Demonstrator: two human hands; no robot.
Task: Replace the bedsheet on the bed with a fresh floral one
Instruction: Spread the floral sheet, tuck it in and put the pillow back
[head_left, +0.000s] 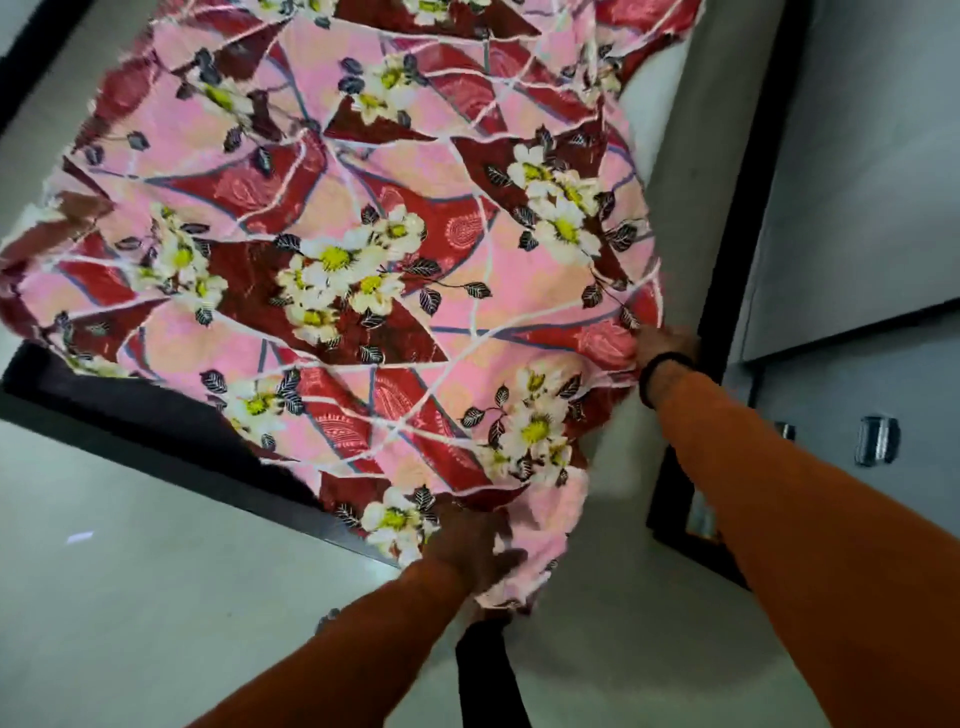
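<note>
Fabric is the whole story here: one floral bedsheet (337, 249), pink and dark red with white-and-yellow flowers, billowed out and blurred over the bed, filling the view from about 9 o'clock round to 2 o'clock. It looks thin, soft and light, with no stiffness of its own; it hangs and puckers wherever it is not supported, so I judge it will follow the hands and catch air rather than lie flat by itself. It does not look fragile or slippery. The sensible places to take hold are its near hem and corners, a good way apart, so the cloth spreads between them.

That is roughly where the two hands are. The left hand (478, 551), at about 6 o'clock, has its fingers closed on a bunched part of the near edge, the pale underside showing just beside it. The right hand (662, 345), at about 3 o'clock, wears a dark wristband and pinches a gathered fold at the sheet's side edge. Each grip is thus clamped on the sheet.

Counted: one sheet, two hands, two orange sleeves. Pale mattress (670, 104) shows bare at 1 o'clock, inside a black bed frame (748, 218). Grey floor (130, 597) lies at 7 o'clock.
</note>
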